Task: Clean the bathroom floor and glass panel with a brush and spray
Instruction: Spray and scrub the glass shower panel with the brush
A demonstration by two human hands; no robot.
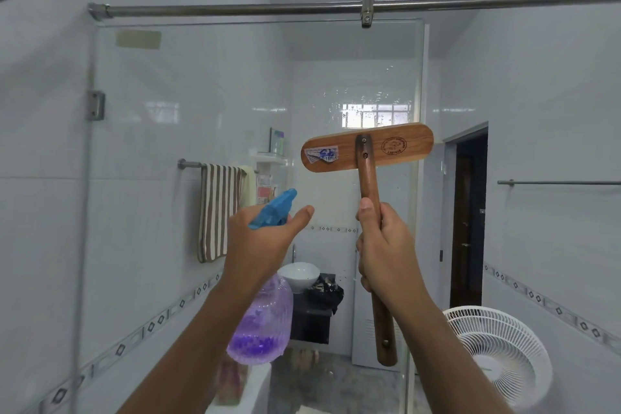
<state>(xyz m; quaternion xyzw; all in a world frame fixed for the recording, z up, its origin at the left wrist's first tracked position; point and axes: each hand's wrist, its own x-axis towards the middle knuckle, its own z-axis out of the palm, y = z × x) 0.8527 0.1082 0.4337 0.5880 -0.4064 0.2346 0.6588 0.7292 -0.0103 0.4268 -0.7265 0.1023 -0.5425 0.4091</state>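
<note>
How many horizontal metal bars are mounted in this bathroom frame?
3. One long rod runs above the glass panel; one towel bar behind the glass carries a striped towel; one bare bar is on the right wall. Others may be out of view.

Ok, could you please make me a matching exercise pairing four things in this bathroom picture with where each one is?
Things:
1. spray bottle
2. brush
3. striped towel
4. fan

Places:
A. hanging on the rail
B. gripped by the right hand
C. at the lower right of the view
D. held by the left hand

Pairs: 1-D, 2-B, 3-A, 4-C.
</note>
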